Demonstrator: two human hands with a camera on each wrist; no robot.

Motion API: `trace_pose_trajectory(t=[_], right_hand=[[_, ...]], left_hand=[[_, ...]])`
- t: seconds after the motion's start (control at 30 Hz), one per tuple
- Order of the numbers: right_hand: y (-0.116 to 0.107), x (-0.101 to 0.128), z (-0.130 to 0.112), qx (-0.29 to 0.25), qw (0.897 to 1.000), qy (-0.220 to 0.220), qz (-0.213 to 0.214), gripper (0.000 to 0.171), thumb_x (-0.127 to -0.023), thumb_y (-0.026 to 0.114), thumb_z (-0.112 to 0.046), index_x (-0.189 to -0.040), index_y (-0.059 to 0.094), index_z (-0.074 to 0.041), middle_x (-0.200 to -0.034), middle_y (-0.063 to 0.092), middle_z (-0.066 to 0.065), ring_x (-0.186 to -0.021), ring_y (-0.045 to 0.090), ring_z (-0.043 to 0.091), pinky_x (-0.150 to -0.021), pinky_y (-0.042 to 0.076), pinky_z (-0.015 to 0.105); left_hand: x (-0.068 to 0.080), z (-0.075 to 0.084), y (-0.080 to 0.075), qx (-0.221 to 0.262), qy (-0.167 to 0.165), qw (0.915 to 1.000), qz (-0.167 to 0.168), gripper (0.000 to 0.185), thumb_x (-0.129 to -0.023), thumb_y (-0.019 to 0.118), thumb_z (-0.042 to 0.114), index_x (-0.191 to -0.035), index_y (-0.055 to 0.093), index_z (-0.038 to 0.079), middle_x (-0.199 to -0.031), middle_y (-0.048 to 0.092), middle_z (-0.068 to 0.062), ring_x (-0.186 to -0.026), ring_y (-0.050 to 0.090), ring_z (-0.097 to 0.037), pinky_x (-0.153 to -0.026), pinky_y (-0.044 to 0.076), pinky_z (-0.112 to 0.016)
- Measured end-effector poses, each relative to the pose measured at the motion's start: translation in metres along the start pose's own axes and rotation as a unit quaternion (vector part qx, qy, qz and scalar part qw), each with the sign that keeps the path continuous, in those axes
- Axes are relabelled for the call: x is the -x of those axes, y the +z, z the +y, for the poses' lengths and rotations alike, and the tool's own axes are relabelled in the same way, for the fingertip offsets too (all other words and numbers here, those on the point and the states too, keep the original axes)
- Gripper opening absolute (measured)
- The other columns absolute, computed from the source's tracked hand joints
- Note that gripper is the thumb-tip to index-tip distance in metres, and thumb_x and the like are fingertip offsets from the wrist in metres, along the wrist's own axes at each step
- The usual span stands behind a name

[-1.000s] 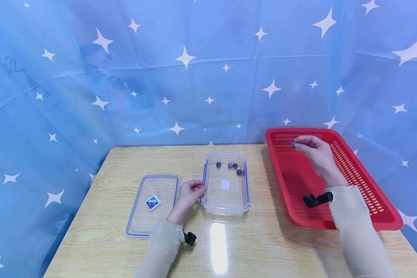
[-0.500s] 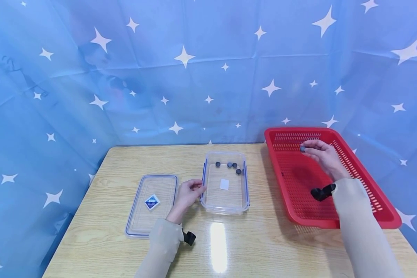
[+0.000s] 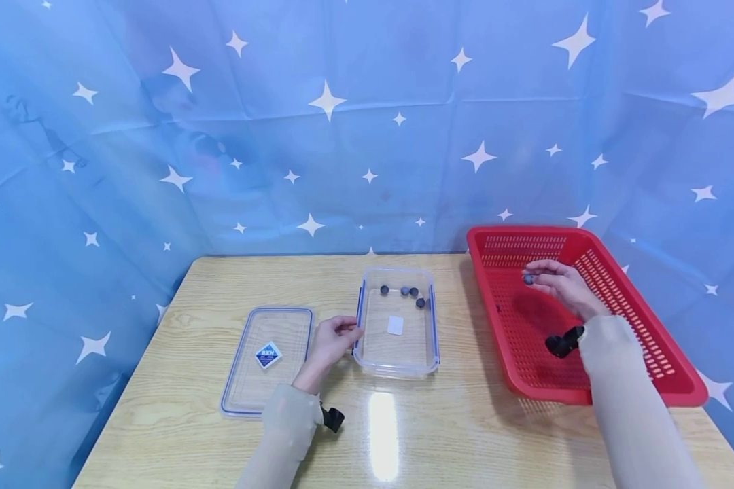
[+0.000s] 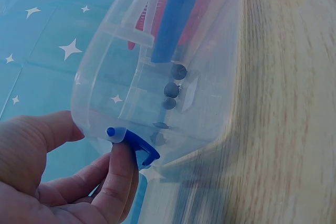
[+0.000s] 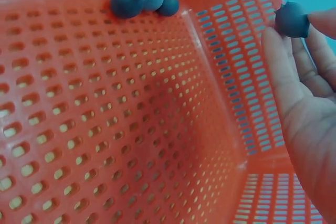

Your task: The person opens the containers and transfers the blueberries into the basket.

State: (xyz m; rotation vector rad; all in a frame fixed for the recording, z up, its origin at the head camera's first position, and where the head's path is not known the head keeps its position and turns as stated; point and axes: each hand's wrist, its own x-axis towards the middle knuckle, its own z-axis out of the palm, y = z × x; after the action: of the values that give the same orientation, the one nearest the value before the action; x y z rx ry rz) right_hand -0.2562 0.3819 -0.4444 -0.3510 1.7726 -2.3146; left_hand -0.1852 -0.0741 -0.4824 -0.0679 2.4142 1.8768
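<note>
My right hand [image 3: 556,284] hovers over the red perforated basket [image 3: 642,339] and pinches one dark blueberry [image 3: 529,279] at its fingertips; the right wrist view shows that blueberry [image 5: 292,19] above the basket's mesh wall. Three more blueberries [image 5: 143,0] lie in a far corner of the basket. My left hand [image 3: 333,341] grips the left rim of the clear plastic container [image 3: 397,356], thumb on its blue clasp [image 4: 137,148]. Several blueberries [image 3: 406,293] lie at the container's far end.
The container's clear lid [image 3: 269,358] with a blue label lies flat on the wooden table [image 3: 183,421], left of my left hand. A blue star-patterned cloth [image 3: 342,122] hangs behind and beside the table. The basket sits at the table's right edge.
My right hand has drawn back and lower from the basket's far end toward its middle, still pinching the blueberry. The left hand and container have stayed put.
</note>
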Motion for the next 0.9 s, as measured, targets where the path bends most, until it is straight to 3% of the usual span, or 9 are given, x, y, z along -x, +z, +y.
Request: trace_pose_trajectory(t=[0.2, 0.3, 0.53, 0.6, 0.77, 0.9], right_hand=[[0.004, 0.000, 0.000, 0.001, 1.000, 0.004, 0.028, 0.025, -0.093, 0.041, 0.012, -0.109, 0.058, 0.001, -0.102, 0.067, 0.005, -0.092, 0.066, 0.014, -0.079, 0.052, 0.024], [0.003, -0.003, 0.000, 0.035, 0.998, -0.004, 0.049, 0.019, -0.093, 0.051, 0.004, -0.110, 0.056, 0.001, -0.103, 0.066, 0.004, -0.094, 0.065, 0.013, -0.082, 0.051, 0.024], [-0.039, -0.045, 0.035, 0.067, 0.989, -0.081, 0.108, 0.026, -0.089, 0.063, -0.011, -0.113, 0.060, -0.001, -0.104, 0.067, 0.008, -0.093, 0.066, 0.016, -0.078, 0.053, 0.026], [-0.012, -0.046, 0.023, 0.086, 0.984, -0.091, 0.124, 0.026, -0.090, 0.063, -0.011, -0.113, 0.059, 0.002, -0.102, 0.067, 0.009, -0.090, 0.066, 0.017, -0.078, 0.053, 0.026], [0.089, -0.031, -0.028, 0.074, 0.984, -0.095, 0.130, 0.023, -0.091, 0.059, -0.007, -0.108, 0.055, 0.008, -0.093, 0.069, 0.005, -0.084, 0.067, 0.012, -0.080, 0.052, 0.023], [0.114, -0.038, -0.030, 0.074, 0.985, -0.090, 0.130, 0.024, -0.091, 0.059, -0.008, -0.108, 0.054, 0.008, -0.091, 0.068, 0.001, -0.081, 0.067, 0.010, -0.077, 0.052, 0.020]], left_hand=[[0.000, 0.000, 0.000, -0.001, 0.001, 1.0000, 0.000, 0.029, -0.081, 0.069, 0.007, -0.106, 0.064, -0.007, -0.091, 0.066, -0.012, -0.073, 0.057, -0.010, -0.064, 0.049, -0.021], [0.000, 0.000, 0.000, 0.000, -0.001, 1.0000, -0.001, 0.030, -0.081, 0.069, 0.007, -0.107, 0.064, -0.007, -0.091, 0.066, -0.012, -0.073, 0.057, -0.010, -0.065, 0.050, -0.021], [-0.001, 0.000, 0.000, 0.000, -0.004, 1.0000, -0.003, 0.030, -0.082, 0.069, 0.007, -0.108, 0.063, -0.007, -0.093, 0.066, -0.012, -0.074, 0.057, -0.011, -0.066, 0.050, -0.022], [-0.001, 0.000, 0.000, 0.000, -0.005, 1.0000, -0.004, 0.030, -0.082, 0.069, 0.007, -0.108, 0.063, -0.007, -0.093, 0.066, -0.012, -0.075, 0.057, -0.011, -0.067, 0.050, -0.022], [-0.002, -0.001, 0.000, 0.002, -0.002, 1.0000, -0.004, 0.030, -0.082, 0.069, 0.008, -0.108, 0.064, -0.007, -0.092, 0.066, -0.012, -0.074, 0.057, -0.010, -0.066, 0.050, -0.021], [-0.001, 0.000, 0.000, 0.001, 0.004, 1.0000, 0.000, 0.029, -0.082, 0.069, 0.007, -0.107, 0.064, -0.007, -0.091, 0.066, -0.012, -0.073, 0.057, -0.009, -0.065, 0.049, -0.021]])
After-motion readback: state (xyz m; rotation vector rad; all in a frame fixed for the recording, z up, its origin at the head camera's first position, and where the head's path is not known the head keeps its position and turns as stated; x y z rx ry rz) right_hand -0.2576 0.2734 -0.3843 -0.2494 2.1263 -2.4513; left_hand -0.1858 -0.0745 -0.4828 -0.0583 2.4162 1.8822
